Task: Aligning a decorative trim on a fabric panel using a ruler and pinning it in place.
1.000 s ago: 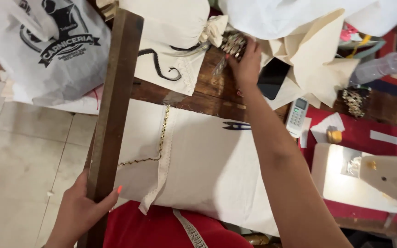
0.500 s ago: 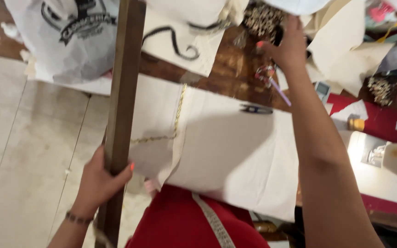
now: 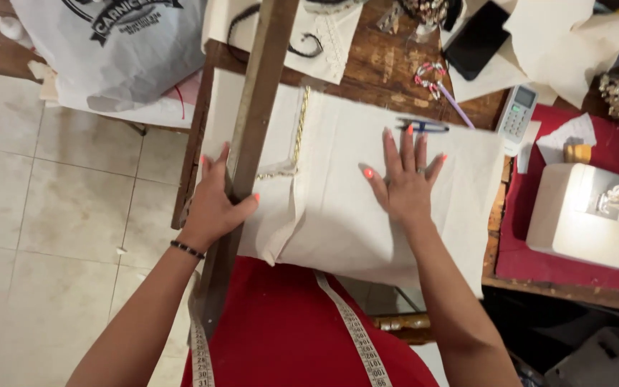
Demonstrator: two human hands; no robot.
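My left hand (image 3: 218, 201) grips a long brown wooden ruler (image 3: 252, 129) that lies lengthwise over the left part of a cream cloth (image 3: 338, 215). The cloth is spread on a wooden table (image 3: 374, 72) and hangs over its near edge. My right hand (image 3: 404, 180) rests flat on the cloth with fingers spread, just below small dark thread snips (image 3: 424, 127). A gold chain trim (image 3: 299, 129) runs along a fold of the cloth beside the ruler.
A sewing machine (image 3: 589, 215) with its lamp on stands on a red mat at right. A calculator (image 3: 517, 113), a black phone (image 3: 476, 39), paper pieces and beads lie at the back. A white plastic bag (image 3: 116, 50) sits at left. A tape measure (image 3: 356, 333) hangs over my red top.
My right hand has come back from the far side of the table and now lies flat on the cloth. My left hand has slid up the ruler.
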